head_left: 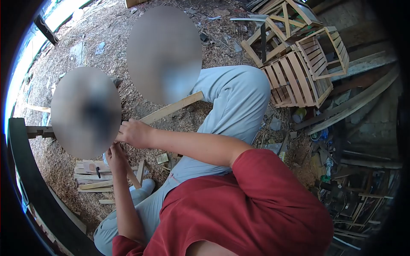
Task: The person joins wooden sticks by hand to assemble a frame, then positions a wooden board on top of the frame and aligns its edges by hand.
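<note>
My right hand (136,133), fingers curled, beside my left hand (116,158), fingers bent; blur hides fingertips, cannot tell what either pinches. Pale wooden strip (173,107) slants from right hand toward my knee (252,83). Wooden slats (95,176) on littered ground near left wrist; slatted crate (292,79) beyond knee.

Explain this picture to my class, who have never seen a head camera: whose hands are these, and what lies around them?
There is no machine: one camera on a person's head looks down at their own bare hands. The right hand and left hand are close together beside a blurred patch, so exactly what they hold cannot be told. A wooden strip extends beyond the right hand. Wooden slats lie on the littered ground; a slatted crate is past the right knee.
</note>
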